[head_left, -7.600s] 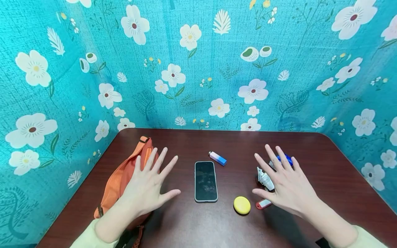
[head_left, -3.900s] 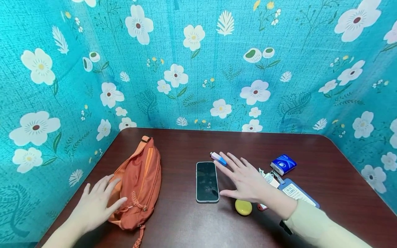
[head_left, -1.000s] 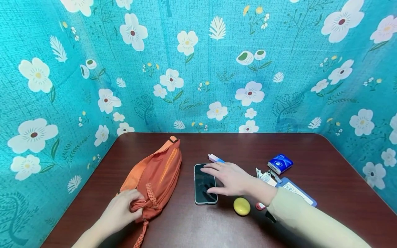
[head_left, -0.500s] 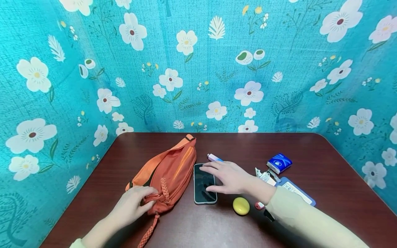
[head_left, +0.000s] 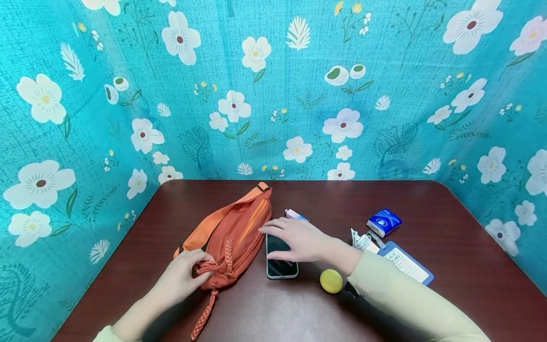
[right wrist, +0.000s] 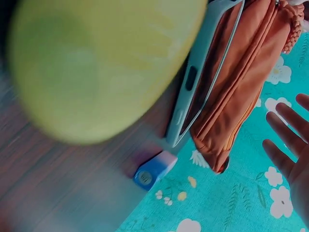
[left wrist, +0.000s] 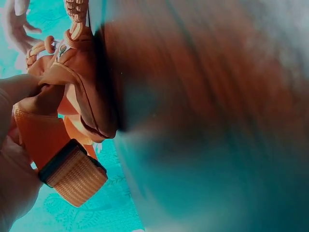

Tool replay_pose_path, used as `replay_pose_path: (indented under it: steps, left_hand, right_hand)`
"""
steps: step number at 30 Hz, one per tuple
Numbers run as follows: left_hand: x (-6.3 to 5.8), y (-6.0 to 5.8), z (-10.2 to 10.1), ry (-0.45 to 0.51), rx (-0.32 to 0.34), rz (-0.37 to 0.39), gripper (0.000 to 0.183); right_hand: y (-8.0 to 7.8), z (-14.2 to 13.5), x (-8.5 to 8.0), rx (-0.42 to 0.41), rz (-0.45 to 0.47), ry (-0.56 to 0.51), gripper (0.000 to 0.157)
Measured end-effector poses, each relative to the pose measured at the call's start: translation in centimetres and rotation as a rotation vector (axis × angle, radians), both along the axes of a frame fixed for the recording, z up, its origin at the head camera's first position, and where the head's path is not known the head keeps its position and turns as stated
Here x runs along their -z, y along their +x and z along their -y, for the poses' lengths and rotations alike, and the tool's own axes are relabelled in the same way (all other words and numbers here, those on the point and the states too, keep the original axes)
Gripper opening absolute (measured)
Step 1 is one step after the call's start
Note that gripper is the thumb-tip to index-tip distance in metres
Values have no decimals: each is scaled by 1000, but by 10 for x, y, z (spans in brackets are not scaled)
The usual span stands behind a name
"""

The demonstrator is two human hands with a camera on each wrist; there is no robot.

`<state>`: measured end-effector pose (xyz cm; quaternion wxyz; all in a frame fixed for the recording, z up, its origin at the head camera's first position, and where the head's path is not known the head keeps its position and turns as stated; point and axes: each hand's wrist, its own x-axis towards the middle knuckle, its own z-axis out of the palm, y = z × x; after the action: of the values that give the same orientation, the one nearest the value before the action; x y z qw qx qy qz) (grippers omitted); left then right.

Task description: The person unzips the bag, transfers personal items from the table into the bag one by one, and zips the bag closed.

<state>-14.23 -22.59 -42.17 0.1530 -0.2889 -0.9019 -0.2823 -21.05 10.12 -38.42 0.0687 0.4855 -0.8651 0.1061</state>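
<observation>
An orange waist bag [head_left: 239, 228] lies slanted on the table, its strap buckle [left wrist: 58, 162] near in the left wrist view. My left hand [head_left: 181, 280] grips the fabric at the bag's near end between thumb and fingers. To the right of the bag lies a phone [head_left: 282, 270], screen up. Over the phone's upper part hovers my right hand [head_left: 299, 240], fingers extended and holding nothing; the right wrist view shows this hand [right wrist: 297, 154] apart from the phone [right wrist: 186, 92]. A yellow round object [head_left: 331, 281] sits below the right forearm.
Behind the right hand lies a small pink-and-blue stick [head_left: 296, 214]. Farther right are a blue packet [head_left: 384, 222], a white cable bundle [head_left: 362, 241] and a blue-edged card holder [head_left: 408, 266]. A floral curtain [head_left: 273, 95] borders the table [head_left: 273, 313].
Over the last second the left hand has pulled the bag rightward, close to the phone. My right hand has shifted slightly left above the phone. Earlier, both hands were spread in the air.
</observation>
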Motion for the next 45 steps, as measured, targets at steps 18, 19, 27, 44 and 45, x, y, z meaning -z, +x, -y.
replay_pose_path:
  steps: [18,19,27,44,45]
  left_hand:
    - [-3,0,0,158,38,-155,47]
    - [-3,1,0,170,31,-149,47]
    - [-2,0,0,240,3,-123,46]
    - [-4,-3,1,247,72,-194,40]
    - [-4,-3,1,248,69,-194,40]
  right_hand:
    - [2,23,-12,-51,-2,-46,56]
    - [2,23,-12,-55,-6,-53,55]
    - [-3,36,-14,-140,-64,-131,47]
    - [-4,54,-11,-206,-59,-192,36]
    - [-4,55,-11,-207,-55,-185,36]
